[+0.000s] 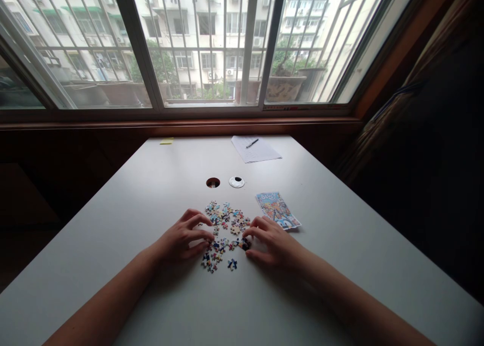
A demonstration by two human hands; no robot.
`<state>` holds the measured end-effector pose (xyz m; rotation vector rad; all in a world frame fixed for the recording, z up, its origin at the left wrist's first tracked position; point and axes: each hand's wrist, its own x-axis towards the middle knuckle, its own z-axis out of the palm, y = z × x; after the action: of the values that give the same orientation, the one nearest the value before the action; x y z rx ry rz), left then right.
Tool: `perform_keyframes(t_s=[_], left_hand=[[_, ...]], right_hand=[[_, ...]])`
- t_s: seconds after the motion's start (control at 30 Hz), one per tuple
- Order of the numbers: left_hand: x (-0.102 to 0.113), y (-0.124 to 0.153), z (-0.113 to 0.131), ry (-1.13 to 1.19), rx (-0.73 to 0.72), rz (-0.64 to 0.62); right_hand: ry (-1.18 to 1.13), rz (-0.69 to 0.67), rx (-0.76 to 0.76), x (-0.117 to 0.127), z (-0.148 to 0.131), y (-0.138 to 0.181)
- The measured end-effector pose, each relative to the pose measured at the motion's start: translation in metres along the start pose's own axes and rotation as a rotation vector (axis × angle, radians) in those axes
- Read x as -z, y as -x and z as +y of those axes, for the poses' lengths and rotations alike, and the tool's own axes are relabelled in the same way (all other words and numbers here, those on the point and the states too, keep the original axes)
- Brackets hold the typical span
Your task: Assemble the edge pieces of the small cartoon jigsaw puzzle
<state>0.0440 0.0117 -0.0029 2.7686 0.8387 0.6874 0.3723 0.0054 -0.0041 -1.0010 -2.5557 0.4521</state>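
Many small jigsaw puzzle pieces [219, 215] lie loose in a spread pile on the white table, some picture side up and some showing plain backs. At the pile's left edge is my left hand [185, 236], its fingers apart and curved, fingertips at the nearest pieces. My right hand [270, 241] rests at the right edge with fingers spread and bent around a few dark puzzle pieces [245, 244]; neither hand visibly grips a piece. Just in front of the pile sits a separate small group of pieces [232, 264]. A colourful picture sheet [278, 211] lies beyond my right hand.
Behind the pile are a round cable hole [213, 183] and a pale round cap [236, 183] with a dark opening. Printed paper [260, 154] with a pen [252, 143] lies near the far edge, and a yellow sticky note [167, 140] at far left. A barred window stands behind.
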Motion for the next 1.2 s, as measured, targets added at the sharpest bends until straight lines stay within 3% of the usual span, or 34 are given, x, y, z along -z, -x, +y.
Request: perform_keyframes(t_s=[0.47,0.67,0.97,1.2], left_hand=[[-0.004,0.001,-0.003,0.003,-0.002,-0.014],[-0.004,0.0,-0.002,-0.009,-0.005,-0.008],[-0.006,0.002,0.001,-0.046,-0.027,0.001],[-0.011,-0.005,0.022,-0.114,-0.081,-0.027]], right_hand=[[-0.185,-0.206,-0.036,0.031,0.006,0.005],[-0.168,-0.218,-0.018,0.042,0.006,0.013],[0.055,-0.098,-0.084,0.014,-0.009,0.004],[0.088,-0.068,-0.076,0.001,-0.009,0.003]])
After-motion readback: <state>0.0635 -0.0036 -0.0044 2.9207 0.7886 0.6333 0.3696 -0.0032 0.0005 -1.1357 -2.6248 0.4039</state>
